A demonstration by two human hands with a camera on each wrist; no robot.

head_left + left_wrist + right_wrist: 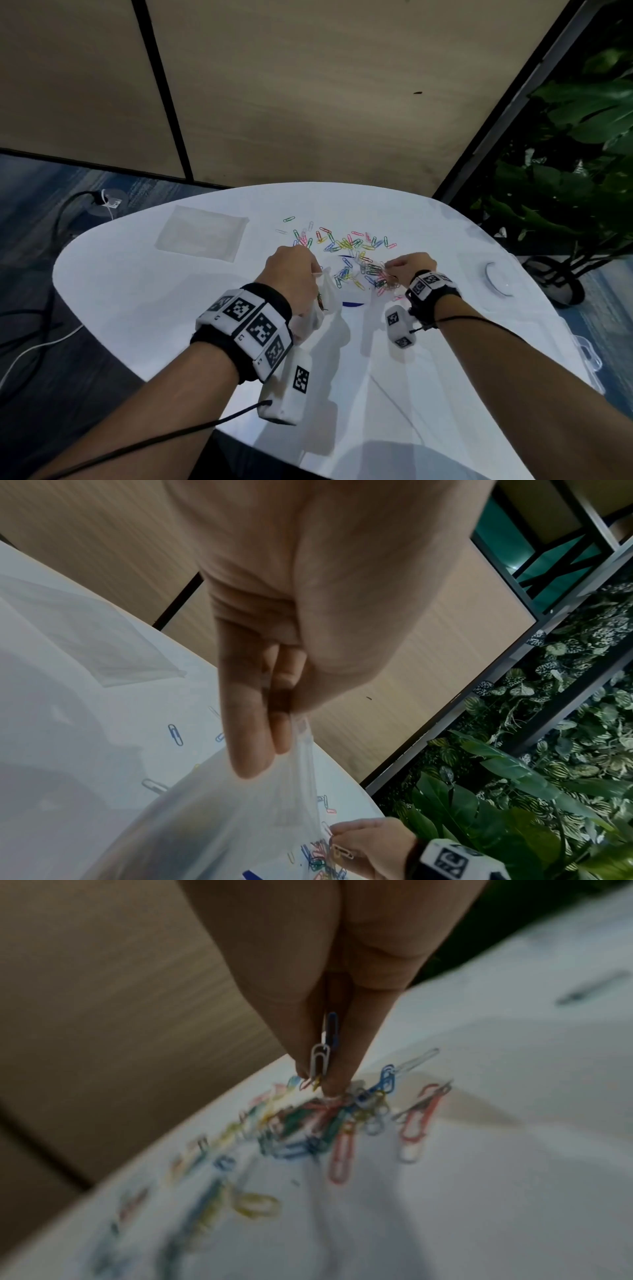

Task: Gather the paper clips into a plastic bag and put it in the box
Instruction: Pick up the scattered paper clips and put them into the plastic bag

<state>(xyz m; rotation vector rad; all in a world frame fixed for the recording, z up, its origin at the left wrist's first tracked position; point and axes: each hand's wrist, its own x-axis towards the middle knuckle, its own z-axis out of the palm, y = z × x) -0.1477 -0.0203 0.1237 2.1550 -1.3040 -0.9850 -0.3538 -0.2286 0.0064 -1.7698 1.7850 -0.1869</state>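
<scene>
left hand (291, 274) fingers pinch a thin clear plastic bag (322, 301); right hand (412, 265) fingers pinch coloured paper clips (323, 1053).

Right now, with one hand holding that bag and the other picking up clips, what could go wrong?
The right hand pinches only a few paper clips by its fingertips, so some could slip before reaching the plastic bag.

The left hand holds the bag by one edge; its mouth may sag shut, so clips could miss it.

Loose clips lie scattered far across the table, so stragglers are easily left behind.
</scene>
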